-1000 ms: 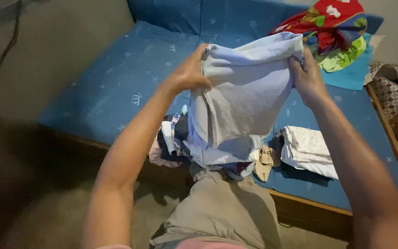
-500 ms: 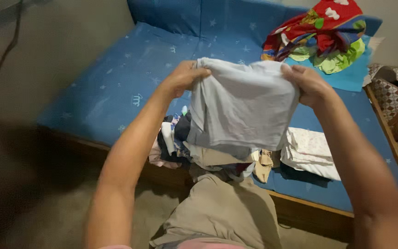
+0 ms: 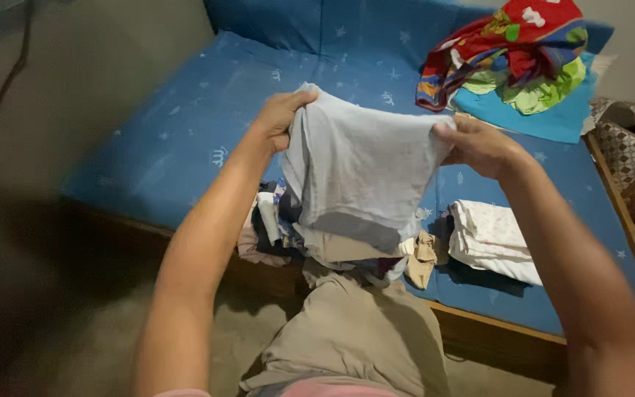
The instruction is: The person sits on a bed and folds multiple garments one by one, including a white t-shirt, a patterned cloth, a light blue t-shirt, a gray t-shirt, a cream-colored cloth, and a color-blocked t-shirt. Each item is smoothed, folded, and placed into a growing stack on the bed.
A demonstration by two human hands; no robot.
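**Two hands held a pale cloth above the bed**

Both hands pinched the top corners of a pale blue-grey garment [image 3: 358,173]: the left hand [image 3: 281,117] and right hand [image 3: 475,147] each had a closed grip on cloth, above the heap of mixed clothes [image 3: 281,224] at the edge of the blue bed [image 3: 185,132]. A loose pinch could have dropped it onto the heap, undoing its fold. Motion blur hid the fingertips, and the garment's kind stayed unclear.

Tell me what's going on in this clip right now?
A person holds a pale blue-grey garment up over a bed, the left hand and right hand each gripping a top corner. It hangs above a jumbled pile of clothes at the edge of the blue star-patterned mattress. A folded white cloth lies to the right, and a colourful bundle of fabric sits farther back.
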